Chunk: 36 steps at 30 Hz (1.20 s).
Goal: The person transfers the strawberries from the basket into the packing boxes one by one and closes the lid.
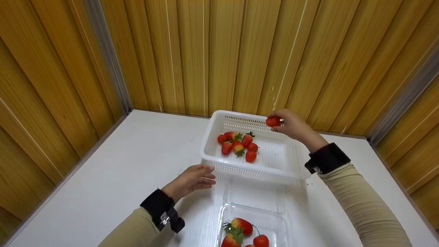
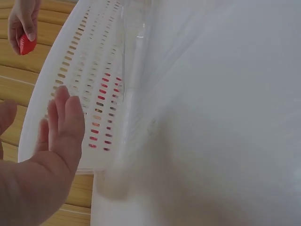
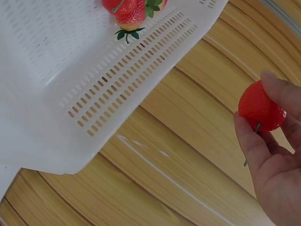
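Note:
My right hand point(image 1: 291, 125) pinches a red cherry point(image 3: 259, 107) with a thin green stem, above the back right rim of a white perforated basket point(image 1: 240, 165). Inside the basket, strawberries point(image 1: 226, 148) and cherries point(image 1: 250, 156) lie bunched toward the left. My left hand point(image 1: 193, 179) holds nothing; its fingers are extended just off the basket's front left wall, as the left wrist view point(image 2: 56, 150) also shows. Whether the fingertips touch that wall I cannot tell.
In front of the basket stands a clear plastic box point(image 1: 252, 209) holding strawberries point(image 1: 242, 225) and cherries point(image 1: 261, 240), cut off by the lower frame edge. Both sit on a white table point(image 1: 113, 171). Wood-patterned panels point(image 1: 226, 58) rise behind and at both sides.

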Each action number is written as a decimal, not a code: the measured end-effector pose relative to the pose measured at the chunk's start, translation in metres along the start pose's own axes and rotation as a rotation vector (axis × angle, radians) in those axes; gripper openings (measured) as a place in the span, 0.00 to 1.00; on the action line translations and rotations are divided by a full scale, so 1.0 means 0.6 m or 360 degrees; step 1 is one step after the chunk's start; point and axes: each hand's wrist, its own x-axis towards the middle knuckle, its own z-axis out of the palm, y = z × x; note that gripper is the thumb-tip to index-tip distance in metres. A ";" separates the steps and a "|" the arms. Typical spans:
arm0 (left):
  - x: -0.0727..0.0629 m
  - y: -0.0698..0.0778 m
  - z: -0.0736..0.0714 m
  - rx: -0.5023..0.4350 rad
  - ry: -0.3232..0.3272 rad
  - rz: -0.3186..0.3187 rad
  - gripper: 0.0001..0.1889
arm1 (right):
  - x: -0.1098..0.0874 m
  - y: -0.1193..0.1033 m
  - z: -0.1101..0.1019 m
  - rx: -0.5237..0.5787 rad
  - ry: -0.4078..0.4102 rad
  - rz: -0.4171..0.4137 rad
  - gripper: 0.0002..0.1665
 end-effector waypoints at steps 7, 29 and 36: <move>-0.051 -0.022 0.019 0.0165 -0.0190 -0.0056 0.18 | -0.063 -0.036 0.004 -0.0004 0.0009 -0.0137 0.22; -0.119 -0.074 0.061 0.0170 -0.0266 -0.0188 0.12 | -0.284 -0.125 0.112 0.0199 -0.0364 -0.0673 0.25; -0.122 -0.089 0.070 0.0151 -0.0285 -0.0153 0.13 | -0.338 -0.122 0.140 0.0217 -0.0684 -0.0508 0.21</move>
